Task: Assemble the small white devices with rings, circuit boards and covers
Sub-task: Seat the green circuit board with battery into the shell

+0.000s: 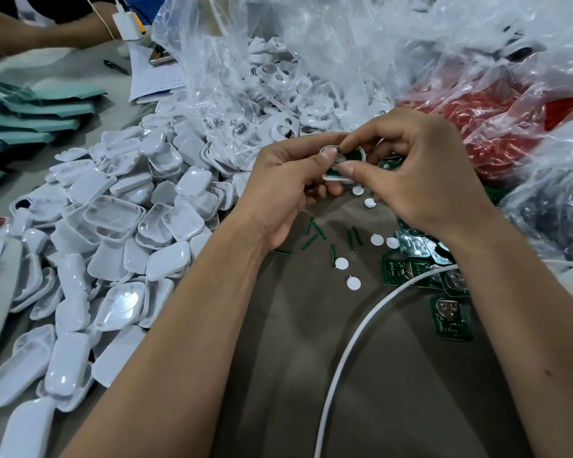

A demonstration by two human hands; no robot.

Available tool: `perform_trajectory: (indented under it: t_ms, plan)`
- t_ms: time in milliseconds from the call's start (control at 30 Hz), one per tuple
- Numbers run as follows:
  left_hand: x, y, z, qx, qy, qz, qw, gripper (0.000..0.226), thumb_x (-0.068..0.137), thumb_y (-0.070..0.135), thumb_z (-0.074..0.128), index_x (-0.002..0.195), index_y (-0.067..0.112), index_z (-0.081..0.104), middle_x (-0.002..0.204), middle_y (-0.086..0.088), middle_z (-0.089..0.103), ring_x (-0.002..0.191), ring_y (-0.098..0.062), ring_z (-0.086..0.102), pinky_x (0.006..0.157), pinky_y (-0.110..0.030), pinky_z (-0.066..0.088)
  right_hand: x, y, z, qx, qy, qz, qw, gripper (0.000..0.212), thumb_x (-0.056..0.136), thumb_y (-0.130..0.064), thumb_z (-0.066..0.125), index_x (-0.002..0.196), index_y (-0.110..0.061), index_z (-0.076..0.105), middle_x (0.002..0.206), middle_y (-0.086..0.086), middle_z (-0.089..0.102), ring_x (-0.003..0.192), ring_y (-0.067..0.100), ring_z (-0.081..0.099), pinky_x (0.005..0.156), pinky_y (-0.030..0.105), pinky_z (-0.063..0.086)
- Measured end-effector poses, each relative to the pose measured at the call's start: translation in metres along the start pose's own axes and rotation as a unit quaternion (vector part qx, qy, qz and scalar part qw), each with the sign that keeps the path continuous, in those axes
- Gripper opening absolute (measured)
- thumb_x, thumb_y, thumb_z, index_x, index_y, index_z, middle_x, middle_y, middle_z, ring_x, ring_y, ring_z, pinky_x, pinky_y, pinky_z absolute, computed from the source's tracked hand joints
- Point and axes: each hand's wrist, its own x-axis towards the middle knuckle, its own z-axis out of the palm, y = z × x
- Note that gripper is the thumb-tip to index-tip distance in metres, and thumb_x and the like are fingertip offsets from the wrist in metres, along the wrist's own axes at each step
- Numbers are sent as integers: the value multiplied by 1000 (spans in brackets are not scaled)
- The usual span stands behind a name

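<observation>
A heap of white covers [119,219] lies piled on the desk [278,375] at the left, within easy reach for the closing step. The left hand [285,190] grips a small white device [343,163] by its edge, steadying it above the desk. The right hand [417,180] pinches the same device from the other side, thumb pressing on the green circuit board [356,156] inside, probably to seat it. Further right, loose boards [450,317] and white discs [354,281] lie scattered nearby, ready as stock.
</observation>
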Motion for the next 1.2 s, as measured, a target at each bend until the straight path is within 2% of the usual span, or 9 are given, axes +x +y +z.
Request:
perform_trajectory:
  t_ms: [133, 400, 467, 533, 633, 867, 933, 1067, 1200]
  plan:
    - [0, 2, 0, -10, 2, -11, 1000, 22, 102, 4, 55, 106, 8, 76, 79, -10, 70, 60, -17, 58, 58, -23, 45, 1, 0, 0, -2, -9, -1, 1000, 17, 84, -21, 86, 99, -20, 79, 98, 3, 69, 79, 15, 70, 74, 44, 61]
    - [0, 4, 0, -17, 4, -20, 1000, 21, 102, 3, 53, 109, 3, 74, 78, -11, 69, 58, -18, 57, 58, -25, 43, 2, 1, 2, 5, -23, 3, 1000, 15, 86, -19, 84, 100, -18, 77, 99, 3, 67, 81, 20, 70, 75, 46, 61]
    - [0, 5, 0, -19, 4, -22, 1000, 21, 103, 3, 54, 109, 3, 74, 78, -11, 70, 58, -18, 57, 58, -25, 43, 2, 1, 2, -9, -23, -6, 1000, 16, 86, -20, 84, 100, -19, 77, 100, 3, 67, 81, 16, 69, 80, 41, 60]
    - [0, 5, 1, -20, 5, -24, 999, 21, 103, 4, 54, 109, 4, 74, 78, -11, 69, 58, -18, 58, 59, -25, 44, 3, 1, 2, -25, -21, -18, 999, 16, 86, -20, 84, 100, -21, 76, 102, 4, 67, 80, 10, 67, 84, 29, 57]
    - [-1, 5, 2, -26, 9, -29, 999, 21, 103, 5, 54, 109, 4, 74, 77, -11, 70, 57, -18, 59, 57, -24, 45, 3, 1, 2, -40, -21, -30, 999, 18, 86, -19, 84, 101, -21, 75, 102, 3, 65, 78, 2, 62, 81, 13, 47]
    - [-1, 7, 4, -66, 6, -55, 996, 27, 105, 9, 45, 108, 3, 72, 79, -10, 70, 60, -19, 60, 55, -21, 47, 3, 1, 3, -57, -9, -42, 997, 18, 84, -19, 86, 99, -19, 75, 99, 2, 65, 79, 9, 65, 78, 11, 45]
    - [-1, 7, 3, -72, 1, -56, 996, 29, 104, 9, 44, 109, 1, 71, 79, -10, 69, 61, -19, 59, 55, -21, 46, 3, 2, 3, -52, -8, -39, 998, 18, 83, -20, 87, 97, -19, 77, 97, 0, 66, 79, 11, 66, 78, 15, 49]
    - [-1, 3, 3, -47, -6, -43, 998, 22, 97, 1, 58, 114, 0, 73, 83, -12, 69, 62, -18, 58, 60, -22, 47, 2, 3, 2, -13, -2, -20, 1000, 16, 82, -19, 88, 94, -17, 78, 93, -1, 67, 80, 16, 67, 77, 36, 58]
    - [-1, -1, 3, -39, -7, -13, 999, 21, 93, -6, 63, 106, 5, 76, 86, -13, 70, 64, -17, 58, 62, -21, 50, 2, 4, 2, 10, 10, -14, 1000, 19, 80, -19, 89, 93, -15, 76, 90, -3, 69, 78, 17, 69, 71, 43, 60]
